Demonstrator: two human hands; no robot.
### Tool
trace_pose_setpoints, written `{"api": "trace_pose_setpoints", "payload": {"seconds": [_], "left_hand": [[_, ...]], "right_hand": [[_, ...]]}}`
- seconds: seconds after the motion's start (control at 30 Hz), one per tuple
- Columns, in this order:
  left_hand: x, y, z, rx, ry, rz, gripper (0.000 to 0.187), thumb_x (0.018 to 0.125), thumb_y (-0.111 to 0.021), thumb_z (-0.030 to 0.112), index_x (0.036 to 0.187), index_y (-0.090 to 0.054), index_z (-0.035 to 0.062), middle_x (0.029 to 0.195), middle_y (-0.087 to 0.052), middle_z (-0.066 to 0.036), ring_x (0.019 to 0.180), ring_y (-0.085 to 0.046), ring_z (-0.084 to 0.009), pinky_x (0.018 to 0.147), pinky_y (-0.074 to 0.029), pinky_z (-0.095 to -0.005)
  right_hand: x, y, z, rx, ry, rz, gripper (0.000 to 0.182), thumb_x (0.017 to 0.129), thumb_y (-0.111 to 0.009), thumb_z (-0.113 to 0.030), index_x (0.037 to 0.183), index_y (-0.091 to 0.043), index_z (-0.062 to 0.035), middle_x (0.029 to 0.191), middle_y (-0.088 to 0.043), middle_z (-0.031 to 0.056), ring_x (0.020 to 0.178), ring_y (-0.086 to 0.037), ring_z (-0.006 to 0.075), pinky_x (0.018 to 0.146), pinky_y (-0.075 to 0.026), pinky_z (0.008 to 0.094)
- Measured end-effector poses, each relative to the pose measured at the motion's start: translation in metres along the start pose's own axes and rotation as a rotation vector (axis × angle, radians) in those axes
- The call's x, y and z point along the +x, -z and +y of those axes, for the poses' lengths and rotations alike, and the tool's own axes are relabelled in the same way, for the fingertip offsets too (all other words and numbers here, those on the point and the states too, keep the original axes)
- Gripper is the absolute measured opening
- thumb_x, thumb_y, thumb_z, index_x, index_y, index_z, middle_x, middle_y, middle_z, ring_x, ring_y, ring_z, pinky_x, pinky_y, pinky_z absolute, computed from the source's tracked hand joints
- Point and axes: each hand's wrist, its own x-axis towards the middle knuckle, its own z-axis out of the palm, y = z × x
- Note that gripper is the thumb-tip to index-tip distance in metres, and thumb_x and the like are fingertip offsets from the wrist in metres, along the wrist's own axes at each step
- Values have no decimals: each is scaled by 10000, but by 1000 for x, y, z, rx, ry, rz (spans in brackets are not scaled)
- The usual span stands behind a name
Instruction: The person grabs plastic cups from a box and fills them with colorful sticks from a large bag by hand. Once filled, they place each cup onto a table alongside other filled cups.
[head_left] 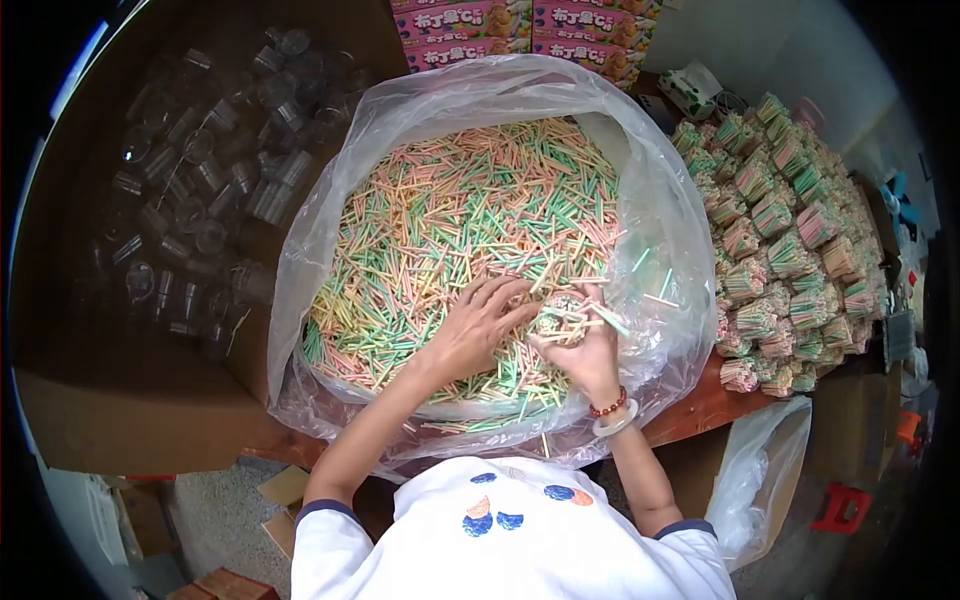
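Note:
A heap of thin pastel sticks [470, 210] in pink, green and yellow fills a large clear plastic bag [660, 200] in front of me. My right hand [585, 345], with a red bead bracelet and a pale bangle, is wrapped around a bundle of sticks [562, 316] in what looks like a clear round cup; its wall is mostly hidden. Several sticks poke out of it at odd angles. My left hand [482, 325] reaches over the heap with its fingers bent and apart, the tips beside the bundle. Whether any stick lies under its fingertips is hidden.
On the left, a cardboard box [130, 410] holds many clear plastic cups [200, 150]. Stacked bundles of sticks [780, 240] rise at the right. Pink printed boxes [465, 35] stand behind the bag. A smaller plastic bag [750, 490] hangs below the table's red edge [690, 405].

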Motion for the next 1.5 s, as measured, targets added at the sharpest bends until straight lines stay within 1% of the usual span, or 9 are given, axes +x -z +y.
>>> {"api": "trace_pose_setpoints", "payload": {"seconds": [0.23,0.4,0.53,0.7,0.77,0.97,1.07,1.33,1.5], "left_hand": [[-16,-7,-1,-26,-47,196,536,676,-714,-40,1198,-630,51,1414,-545,-110,1396,-481,-284,1227,-335,-479],[-37,-2,0,-904,541,562,491,850,-767,25,1288,-550,-24,1115,-695,-129,1054,-690,-231,954,-562,-421],[-25,7,9,-1376,678,664,571,998,-691,131,1490,-431,6,1205,-684,-89,1092,-663,-160,891,-567,-335],[2,26,29,-1778,475,787,400,1015,-654,135,1385,-540,35,1241,-677,-125,1096,-674,-170,1005,-540,-354],[9,34,44,-1494,638,702,330,995,-685,136,1300,-606,37,1304,-675,-135,1199,-651,-178,1058,-509,-357],[19,23,31,-1438,297,613,197,961,-723,149,1097,-615,56,1309,-680,-169,1340,-576,-267,1168,-412,-438],[24,36,31,-1453,305,601,205,973,-701,118,1151,-637,41,1303,-675,-124,1277,-598,-199,1110,-443,-366],[21,25,20,-1101,265,518,482,1032,-606,249,1447,-492,33,1456,-544,-120,1385,-498,-245,1149,-398,-403],[-9,23,25,-882,313,366,902,874,-776,392,1566,-333,21,1587,-391,-220,1502,-364,-364,1237,-288,-481]], "right_hand": [[12,7,-29,234,-169,-126,593,711,-918,-83,1218,-613,-60,1008,-754,69,946,-723,131,817,-590,305],[21,1,-39,409,-225,-152,577,779,-876,-20,1279,-591,-53,1076,-703,26,985,-670,91,854,-565,266],[20,-31,-23,231,-67,-50,582,775,-885,-67,1277,-591,-42,1075,-739,68,962,-712,154,853,-575,309],[7,-56,-11,92,-15,-17,698,682,-938,-190,1274,-610,-16,1137,-713,175,1041,-713,310,904,-560,401],[6,-60,-10,53,27,21,699,679,-934,-188,1274,-610,-14,1145,-707,180,1047,-705,324,912,-554,409],[7,-56,-20,-8,79,56,757,638,-927,-157,1284,-570,11,1120,-689,200,1028,-694,365,899,-555,428],[11,-44,-38,66,-158,-89,715,668,-890,-107,1296,-566,2,1157,-678,203,1097,-673,364,919,-552,438],[-2,-57,-27,5,92,-9,887,666,-864,-25,1442,-437,3,1339,-593,227,1262,-589,400,1049,-489,465],[-17,-54,1,49,137,-60,732,850,-805,-263,1422,-464,42,1288,-618,261,1206,-626,424,1022,-498,472]]}}
